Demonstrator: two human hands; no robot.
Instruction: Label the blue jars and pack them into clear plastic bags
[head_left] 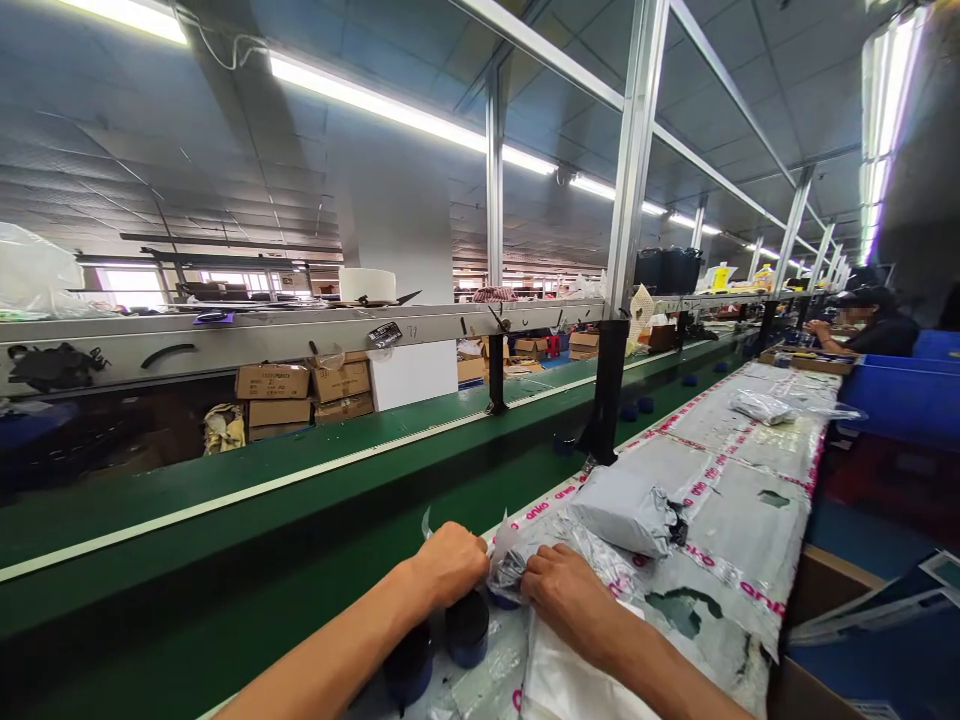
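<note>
White plastic sheet (581, 685); crumpled clear-plastic bag (511, 568): right hand (561, 592) pinching, likely steadying; left hand (454, 562) curled beside, hold unclear.

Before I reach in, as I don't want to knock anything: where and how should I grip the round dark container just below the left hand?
Probably around its curved side, from the near right: the round dark container stands upright, the left hand overhangs its far rim, and another container crowds its left.
</note>
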